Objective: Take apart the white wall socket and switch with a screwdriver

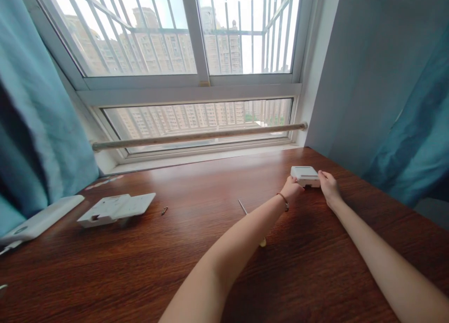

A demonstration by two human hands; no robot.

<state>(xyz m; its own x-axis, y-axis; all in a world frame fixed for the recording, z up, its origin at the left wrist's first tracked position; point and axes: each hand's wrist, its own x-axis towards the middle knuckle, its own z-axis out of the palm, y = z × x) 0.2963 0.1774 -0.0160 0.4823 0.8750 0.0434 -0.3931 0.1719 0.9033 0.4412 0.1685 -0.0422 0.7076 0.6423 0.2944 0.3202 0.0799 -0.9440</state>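
A small white box-shaped device (304, 171) with a flat, grooved top sits at the far right of the wooden table, a dark slot in its near side. My left hand (293, 189) is closed on its left front corner. On the opposite side my right hand (329, 188) grips its right edge between thumb and fingers. Beneath my left forearm lies a screwdriver (242, 206); its shaft and the yellowish handle end show, while the middle is hidden. To the left are a few small screws (164, 211), touching or very close together.
A white plastic casing (117, 210) with a flat flap lies on the table's left. Beyond it is a long white device (45, 218) with a cable, next to a blue curtain (52, 108). A rail (199, 137) crosses the window behind the table (196, 267). A wall stands at right.
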